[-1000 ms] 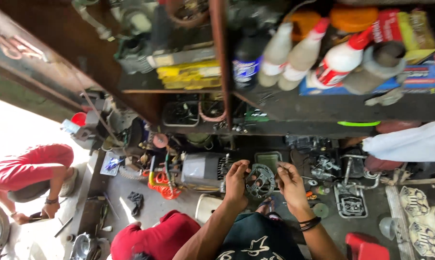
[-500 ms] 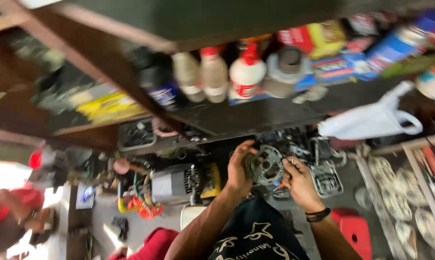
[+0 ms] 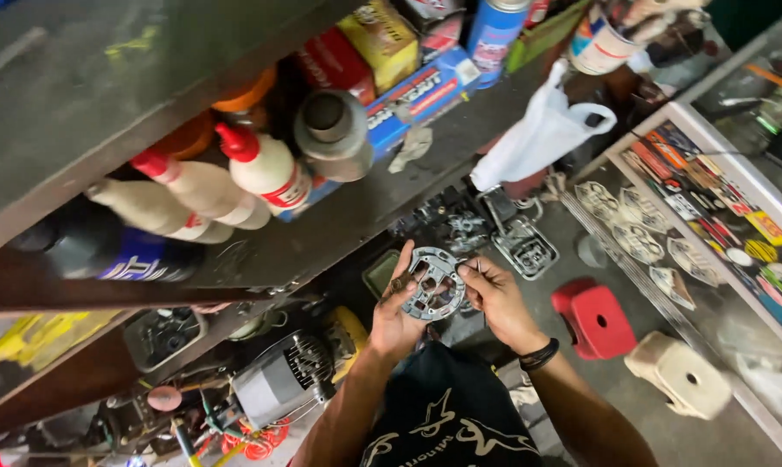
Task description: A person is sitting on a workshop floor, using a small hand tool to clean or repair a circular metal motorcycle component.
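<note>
The view has swung right, both the left hand (image 3: 397,310) and right hand (image 3: 497,298) grasping a round metal plate (image 3: 432,282) over the cluttered floor (image 3: 633,380).

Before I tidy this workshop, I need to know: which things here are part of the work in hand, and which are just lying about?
In hand: round metal plate, held by left hand and right hand.

Lying about: squeeze bottles, spray can, white bag, red stool, motor.

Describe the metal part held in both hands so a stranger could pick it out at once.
Start at the long dark shelf of bottles, then drop to the two bare hands below it. Between the left hand and the right hand sits a round grey metal plate. Unlike the wire-framed parts nearby, it is flat and pierced with cut-out holes.
</note>
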